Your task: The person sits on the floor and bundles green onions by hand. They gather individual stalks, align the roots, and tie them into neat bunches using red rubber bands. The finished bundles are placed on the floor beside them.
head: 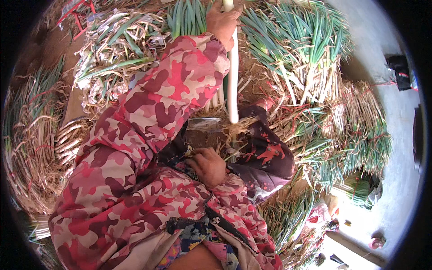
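My left hand (222, 25) is at the top middle, its fingers closed around the upper part of a long green onion (233, 77). The white stalk hangs down nearly upright, its pale root end above my lap. Close to my body, my right hand (207, 167) has bent fingers against dark clothing; whether they grip anything is hidden. Beside the left hand lies a bunch of green onion leaves (187, 18), with white stalks (216, 98) partly showing below the sleeve. Dry, stringy roots (241, 128) are near the stalk's lower end.
Piled green onions (317, 44) and tied bundles (361, 125) lie to the right. More bundles (37, 135) are at the left. A heap of peeled leaves and skins (118, 50) is at the upper left, near a red frame (79, 17). A pale wall (398, 125) stands at the right.
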A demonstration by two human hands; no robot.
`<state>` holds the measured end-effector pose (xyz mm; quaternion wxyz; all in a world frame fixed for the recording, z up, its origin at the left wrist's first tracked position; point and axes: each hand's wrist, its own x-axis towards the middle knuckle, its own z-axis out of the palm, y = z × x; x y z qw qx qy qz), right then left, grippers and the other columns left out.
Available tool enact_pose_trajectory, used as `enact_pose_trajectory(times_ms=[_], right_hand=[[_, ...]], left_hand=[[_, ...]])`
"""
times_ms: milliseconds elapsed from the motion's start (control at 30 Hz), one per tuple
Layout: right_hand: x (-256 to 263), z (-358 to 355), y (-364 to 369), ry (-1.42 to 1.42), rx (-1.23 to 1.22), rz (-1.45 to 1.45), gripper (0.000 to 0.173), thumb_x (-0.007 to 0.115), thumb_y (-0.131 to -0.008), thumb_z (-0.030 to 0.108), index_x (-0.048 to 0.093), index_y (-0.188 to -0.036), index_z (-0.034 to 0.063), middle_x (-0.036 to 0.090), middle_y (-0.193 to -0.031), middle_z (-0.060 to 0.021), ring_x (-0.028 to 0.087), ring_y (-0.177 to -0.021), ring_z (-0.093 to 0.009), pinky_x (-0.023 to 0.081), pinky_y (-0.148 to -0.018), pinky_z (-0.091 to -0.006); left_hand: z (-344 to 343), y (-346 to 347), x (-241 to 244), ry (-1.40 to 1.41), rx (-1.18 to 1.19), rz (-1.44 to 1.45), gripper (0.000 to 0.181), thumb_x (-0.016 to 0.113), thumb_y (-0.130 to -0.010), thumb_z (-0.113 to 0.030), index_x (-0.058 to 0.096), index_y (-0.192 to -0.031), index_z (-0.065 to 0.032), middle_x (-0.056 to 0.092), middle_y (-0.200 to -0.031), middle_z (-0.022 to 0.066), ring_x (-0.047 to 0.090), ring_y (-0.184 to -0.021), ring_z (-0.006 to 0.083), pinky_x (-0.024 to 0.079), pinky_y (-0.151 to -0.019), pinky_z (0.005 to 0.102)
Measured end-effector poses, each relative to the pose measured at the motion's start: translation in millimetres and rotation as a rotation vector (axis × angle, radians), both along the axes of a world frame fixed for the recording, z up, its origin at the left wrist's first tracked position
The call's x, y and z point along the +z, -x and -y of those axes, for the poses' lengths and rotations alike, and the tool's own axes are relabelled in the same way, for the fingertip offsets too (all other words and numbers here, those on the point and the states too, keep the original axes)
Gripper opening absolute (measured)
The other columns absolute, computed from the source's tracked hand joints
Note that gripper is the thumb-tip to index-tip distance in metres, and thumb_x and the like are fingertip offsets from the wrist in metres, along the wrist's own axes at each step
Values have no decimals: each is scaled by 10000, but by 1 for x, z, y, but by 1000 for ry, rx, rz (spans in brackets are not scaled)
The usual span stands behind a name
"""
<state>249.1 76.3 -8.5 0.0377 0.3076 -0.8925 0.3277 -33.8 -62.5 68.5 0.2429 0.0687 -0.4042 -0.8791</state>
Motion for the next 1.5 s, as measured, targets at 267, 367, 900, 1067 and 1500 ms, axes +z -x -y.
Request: enact_pose_trajectory(times_ms=[267,367,900,1067,1500], right_hand=[[33,17,92,71,-418,-172,432,668,-748,135,524,-1152,85,571,-915,-141,599,-704,-282,489,-539,-350],[2,18,124,182,-341,-132,416,649,-759,159,510,-1141,74,563,-879,-132,586,-665,-286,481,-551,-355],[-195,-7,248,-339,-487,93,313,521,-854,240,492,-1056,2,592,-850,-196,610,-716,-336,507,-592,-385],[-226,-10,248,-598,-562,327,279,515,-846,220,491,-1022,6,598,-845,-206,614,-734,-346,506,-609,-408],[-211,12,244,-433,-719,539,247,509,-796,166,487,-977,-1,605,-837,-266,612,-786,-390,485,-678,-479]], left_hand=[[-2,-34,-17,91,-118,104,474,638,-793,-126,446,-1214,-26,590,-889,91,567,-719,153,488,-618,283],[1,-33,-18,203,-184,85,381,603,-834,-136,478,-1183,-49,561,-843,36,544,-721,116,496,-634,259],[11,-79,-30,1345,-726,-27,406,597,-798,-258,502,-1112,-18,526,-1068,186,544,-958,323,433,-851,377],[4,-84,-38,1506,-897,46,354,620,-761,-258,513,-1017,-38,543,-941,156,554,-866,341,461,-718,421],[-8,-120,-53,1799,-1154,-28,337,619,-730,-252,511,-890,24,574,-781,159,612,-737,332,505,-635,418]])
